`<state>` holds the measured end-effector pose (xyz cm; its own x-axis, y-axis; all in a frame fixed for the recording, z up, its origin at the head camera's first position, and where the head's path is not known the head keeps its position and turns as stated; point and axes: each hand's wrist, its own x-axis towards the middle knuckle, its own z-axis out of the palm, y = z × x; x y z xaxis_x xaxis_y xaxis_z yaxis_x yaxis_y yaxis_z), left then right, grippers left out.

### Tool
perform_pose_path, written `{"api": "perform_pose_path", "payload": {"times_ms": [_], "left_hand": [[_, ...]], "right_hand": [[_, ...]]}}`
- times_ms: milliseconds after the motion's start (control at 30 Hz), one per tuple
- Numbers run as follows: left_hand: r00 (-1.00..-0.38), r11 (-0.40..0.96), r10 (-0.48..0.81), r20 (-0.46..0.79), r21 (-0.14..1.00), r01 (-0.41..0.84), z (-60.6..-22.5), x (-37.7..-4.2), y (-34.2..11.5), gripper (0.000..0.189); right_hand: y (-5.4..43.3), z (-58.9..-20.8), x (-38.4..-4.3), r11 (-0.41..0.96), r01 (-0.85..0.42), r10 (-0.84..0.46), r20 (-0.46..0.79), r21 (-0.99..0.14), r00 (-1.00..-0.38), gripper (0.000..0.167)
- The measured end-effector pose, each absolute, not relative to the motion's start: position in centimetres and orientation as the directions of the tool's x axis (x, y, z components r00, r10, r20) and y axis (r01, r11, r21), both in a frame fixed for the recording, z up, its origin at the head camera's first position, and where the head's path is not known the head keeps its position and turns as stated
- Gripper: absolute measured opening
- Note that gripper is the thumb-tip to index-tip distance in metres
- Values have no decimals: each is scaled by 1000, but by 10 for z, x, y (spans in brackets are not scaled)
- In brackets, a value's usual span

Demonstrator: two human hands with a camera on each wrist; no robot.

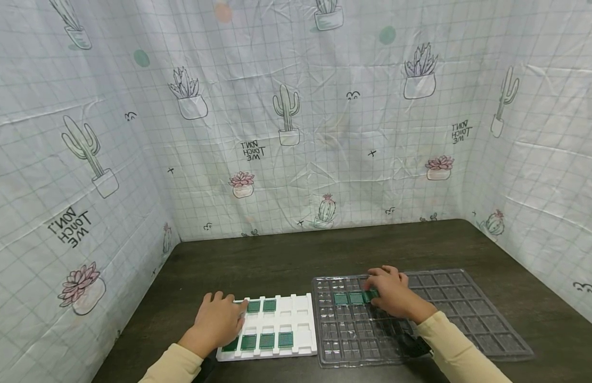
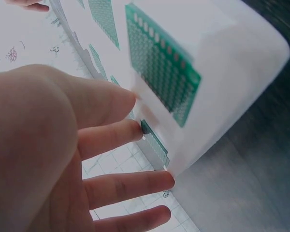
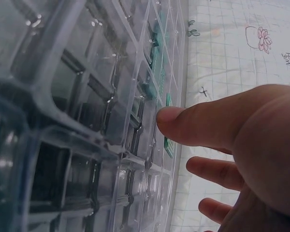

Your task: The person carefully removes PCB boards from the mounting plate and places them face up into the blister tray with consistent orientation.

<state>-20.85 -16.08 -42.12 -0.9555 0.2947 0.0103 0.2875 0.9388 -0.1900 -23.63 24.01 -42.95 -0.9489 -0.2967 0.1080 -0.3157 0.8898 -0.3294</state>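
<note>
Green perforated circuit boards sit in two rows in a white tray (image 1: 301, 318), front ones such as this board (image 1: 267, 341). My left hand (image 1: 218, 321) is at the tray's left end, fingers mostly straight. In the left wrist view its index fingertip touches the edge of a board (image 2: 154, 143) at the tray's side. Over a clear plastic compartment tray (image 1: 331, 359), my right hand (image 1: 393, 292) pinches a green circuit board (image 3: 169, 147), its thumb on the near face. Two more boards, one here (image 1: 341, 299), lie in that tray's compartments just left of it.
The trays stand side by side on a dark wooden table (image 1: 219, 260). Another clear section of compartments (image 1: 468, 303) extends to the right. A cactus-print curtain (image 1: 296, 175) encloses the back and sides. A black wrist strap (image 1: 413, 344) is under the right forearm.
</note>
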Motion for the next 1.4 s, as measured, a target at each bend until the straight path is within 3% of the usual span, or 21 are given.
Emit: {"api": "perform_pose_path", "payload": {"times_ms": [633, 1400], "left_hand": [[-951, 934, 309, 31, -196, 297, -422, -209, -161, 38], [-954, 937, 300, 21, -196, 290, -421, -207, -161, 40]], "right_hand": [[241, -430, -235, 896, -317, -296, 115, -310, -948, 22], [225, -429, -233, 868, -337, -323, 100, -364, -941, 22]]}}
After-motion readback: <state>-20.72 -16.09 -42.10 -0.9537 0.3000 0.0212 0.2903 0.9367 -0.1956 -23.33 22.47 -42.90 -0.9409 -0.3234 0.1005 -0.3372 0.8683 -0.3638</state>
